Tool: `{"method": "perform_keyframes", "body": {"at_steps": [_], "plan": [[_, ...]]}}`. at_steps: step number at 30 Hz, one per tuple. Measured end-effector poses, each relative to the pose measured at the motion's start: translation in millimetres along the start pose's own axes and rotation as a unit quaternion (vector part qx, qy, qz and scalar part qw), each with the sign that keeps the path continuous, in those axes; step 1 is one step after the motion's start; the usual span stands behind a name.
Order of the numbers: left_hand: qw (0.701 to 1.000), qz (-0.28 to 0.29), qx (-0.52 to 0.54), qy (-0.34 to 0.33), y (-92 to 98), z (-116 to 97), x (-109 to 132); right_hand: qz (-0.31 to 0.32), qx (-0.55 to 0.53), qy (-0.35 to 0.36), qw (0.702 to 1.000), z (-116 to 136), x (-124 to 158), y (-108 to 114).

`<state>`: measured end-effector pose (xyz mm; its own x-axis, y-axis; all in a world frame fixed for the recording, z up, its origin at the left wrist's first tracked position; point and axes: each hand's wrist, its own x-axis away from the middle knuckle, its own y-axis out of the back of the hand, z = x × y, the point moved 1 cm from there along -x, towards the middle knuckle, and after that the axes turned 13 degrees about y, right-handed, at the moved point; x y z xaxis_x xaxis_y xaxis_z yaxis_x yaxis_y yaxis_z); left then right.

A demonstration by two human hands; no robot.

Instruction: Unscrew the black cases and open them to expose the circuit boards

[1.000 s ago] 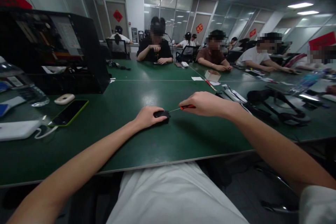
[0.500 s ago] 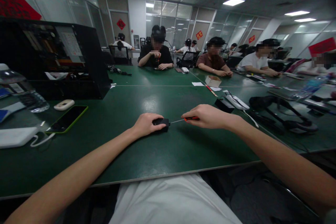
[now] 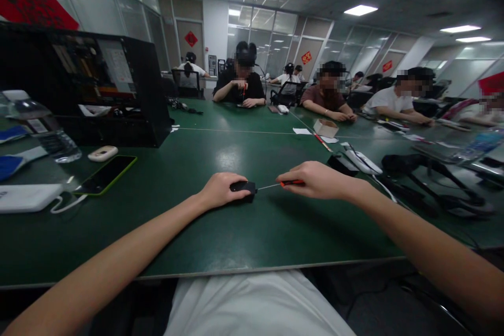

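Note:
On the green table [image 3: 189, 241], my left hand [image 3: 221, 189] is closed around a small black box-shaped device [image 3: 247, 189]. Its thumb and fingers press on the near and far sides. My right hand [image 3: 315, 179] grips the orange-and-black handle of a screwdriver [image 3: 292, 182]. The thin metal shaft points left, its tip meeting a small dark part on the device's right end. What that part is, I cannot make out.
An open computer case [image 3: 147, 94], a water bottle [image 3: 47, 126], a phone [image 3: 108, 176] and a white power bank [image 3: 29, 198] are on the left. To the right lie a white power strip [image 3: 362, 160] and a black headset-like strap [image 3: 433, 178]. Several people sit beyond.
The view has shifted slightly, moving the scene a little to the right. Both hands keep their holds, and the screwdriver tip stays at the device's right end.

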<state>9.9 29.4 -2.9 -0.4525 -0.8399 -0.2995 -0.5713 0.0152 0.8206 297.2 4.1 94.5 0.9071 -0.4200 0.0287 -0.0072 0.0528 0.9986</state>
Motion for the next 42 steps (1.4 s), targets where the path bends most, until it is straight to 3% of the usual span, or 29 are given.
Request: {"method": "perform_keyframes", "body": {"at_steps": [12,15,19,21,26,35,42], "plan": [[1.0,0.003,0.02,-0.004,0.2,1,0,-0.024,-0.011,0.005,1.0,1,0,0],[1.0,0.004,0.022,-0.005,0.0,1,1,-0.036,0.066,0.035,0.997,-1,3,-2],[1.0,-0.001,0.023,-0.002,-0.4,3,1,-0.049,0.24,0.103,0.964,-1,2,-9],[1.0,0.004,0.024,-0.004,-0.8,3,2,-0.045,0.258,0.125,0.957,-1,-4,-18],[1.0,0.013,0.02,-0.014,-2.8,0,4,-0.064,0.147,0.13,0.978,-10,-19,-37],[0.999,0.029,0.025,-0.019,-0.9,-1,4,-0.081,0.023,0.082,0.993,-29,-10,-18],[0.999,0.039,0.022,-0.025,0.5,0,4,-0.051,-0.018,0.025,0.998,-46,-28,-53]]}}
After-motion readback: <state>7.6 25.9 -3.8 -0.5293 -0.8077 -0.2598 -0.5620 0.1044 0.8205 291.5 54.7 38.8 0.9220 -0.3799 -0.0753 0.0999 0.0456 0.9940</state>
